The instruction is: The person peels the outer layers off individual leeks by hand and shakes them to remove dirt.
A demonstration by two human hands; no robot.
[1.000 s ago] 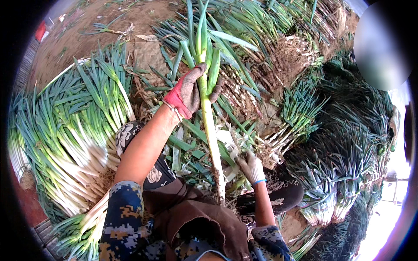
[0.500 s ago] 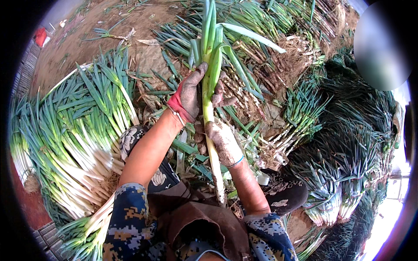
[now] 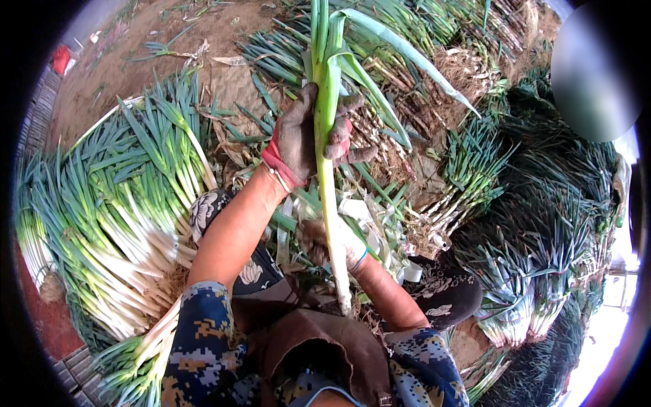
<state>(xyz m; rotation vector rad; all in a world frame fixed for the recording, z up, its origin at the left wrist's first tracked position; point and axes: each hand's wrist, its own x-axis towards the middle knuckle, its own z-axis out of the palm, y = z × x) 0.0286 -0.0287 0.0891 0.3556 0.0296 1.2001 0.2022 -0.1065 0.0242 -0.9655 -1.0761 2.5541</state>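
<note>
A long green onion [image 3: 327, 193] stands nearly upright before me, its white root end down by my brown apron and its green leaves pointing away. My left hand [image 3: 298, 139], in a dirty red and grey glove, is closed round the stalk where the white turns green. Lower down, my right hand [image 3: 351, 245] in a soiled pale glove is behind the stalk. Its fingers, to the left of the stalk, are smeared by motion, so their grip is unclear. One long leaf [image 3: 407, 57] bends over to the right.
At my left lies a large pile of green onions [image 3: 129, 224] with clean white stalks. Unpeeled, rooty ones [image 3: 400, 81] cover the ground ahead. Dark green bundles [image 3: 542, 190] are heaped on the right. Leaf scraps [image 3: 285, 224] litter the ground between my knees.
My right hand has slid down and behind the stalk, toward the root end. My left hand has stayed on the onion, and its long leaf has swung farther right.
</note>
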